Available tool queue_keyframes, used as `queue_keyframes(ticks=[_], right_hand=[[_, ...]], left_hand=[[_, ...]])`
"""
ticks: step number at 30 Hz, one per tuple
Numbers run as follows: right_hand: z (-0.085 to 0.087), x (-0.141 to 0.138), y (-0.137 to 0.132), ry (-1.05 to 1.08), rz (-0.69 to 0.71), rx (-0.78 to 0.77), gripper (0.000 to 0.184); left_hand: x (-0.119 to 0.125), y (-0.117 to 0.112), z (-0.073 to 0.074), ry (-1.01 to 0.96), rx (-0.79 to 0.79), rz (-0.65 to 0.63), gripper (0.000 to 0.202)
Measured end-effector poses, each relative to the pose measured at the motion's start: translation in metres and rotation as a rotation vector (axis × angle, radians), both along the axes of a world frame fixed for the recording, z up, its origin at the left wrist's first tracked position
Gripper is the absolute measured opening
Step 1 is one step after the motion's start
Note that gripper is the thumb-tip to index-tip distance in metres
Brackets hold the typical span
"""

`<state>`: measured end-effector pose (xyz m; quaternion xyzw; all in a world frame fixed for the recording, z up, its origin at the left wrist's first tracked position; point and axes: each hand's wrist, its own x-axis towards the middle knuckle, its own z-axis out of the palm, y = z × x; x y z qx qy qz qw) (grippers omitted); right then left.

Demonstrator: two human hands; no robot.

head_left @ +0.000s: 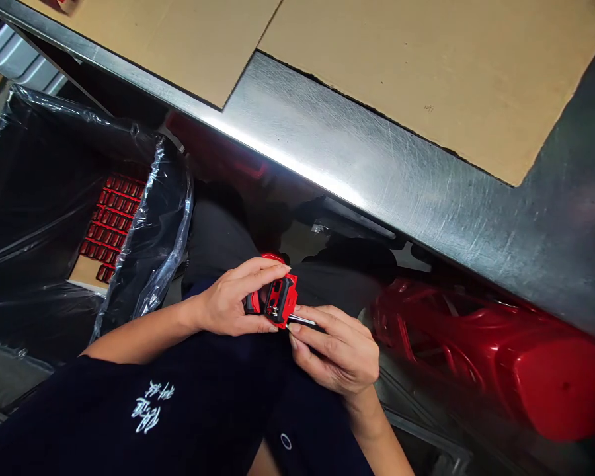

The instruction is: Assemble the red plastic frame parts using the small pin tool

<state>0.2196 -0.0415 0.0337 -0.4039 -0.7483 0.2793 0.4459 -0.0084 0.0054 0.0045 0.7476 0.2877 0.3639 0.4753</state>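
Observation:
My left hand [240, 297] is closed around a small red and black plastic part [288, 301], with the thumb and fingers on opposite edges. The part's open black frame faces up, and a tiny shiny metal piece shows inside it. Between the thumb and fingers of my right hand [334, 347] is a slim tool [303, 320] with a bright shaft and a dark end. Its tip meets the lower right edge of the part, and I cannot make out its exact kind. Both hands are above my lap, just short of the metal table [357, 119].
Cardboard sheets [426, 73] cover much of the tabletop. At left, a bin lined with black plastic [34, 192] holds rows of similar red and black parts [112, 225] on cardboard. A red plastic stool [515, 363] stands at right under the table edge.

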Motion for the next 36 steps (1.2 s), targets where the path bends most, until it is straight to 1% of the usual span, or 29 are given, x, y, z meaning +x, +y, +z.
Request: queue_keyframes(ticks=[8,14,20,25,27,29,31,32,34,36], right_hand=[[0.006,0.002,0.001,-0.063,0.030,-0.035,0.022],[0.010,0.001,0.006,-0.054,0.061,-0.058,0.028],[0.011,0.000,0.007,-0.064,0.086,-0.054,0.034],[0.012,-0.002,0.005,-0.057,0.090,-0.047,0.037],[0.012,-0.004,0.004,-0.073,0.086,-0.031,0.037],[0.011,-0.005,0.004,-0.101,0.068,-0.010,0.037],[0.011,-0.004,0.003,-0.124,0.022,0.007,0.038],[0.010,-0.003,0.003,-0.121,-0.010,0.012,0.040],[0.009,0.003,0.006,-0.087,-0.094,0.028,0.043],[0.006,0.014,0.014,-0.052,-0.216,0.056,0.045]], left_hand=[[-0.004,0.002,0.000,0.067,0.030,0.000,0.095],[-0.006,0.003,-0.001,0.106,0.018,-0.008,0.094],[-0.007,0.004,-0.002,0.078,0.001,0.013,0.094],[-0.008,0.006,0.000,0.102,-0.013,0.011,0.101],[-0.007,0.006,-0.001,0.095,-0.024,0.014,0.099],[-0.006,0.005,-0.002,0.046,-0.052,0.025,0.093],[-0.005,0.004,-0.004,-0.039,-0.117,0.049,0.089],[-0.004,0.002,-0.005,-0.092,-0.182,0.062,0.088],[-0.003,-0.001,-0.008,-0.231,-0.382,0.071,0.085],[-0.002,-0.005,-0.012,-0.398,-0.606,0.054,0.083]])
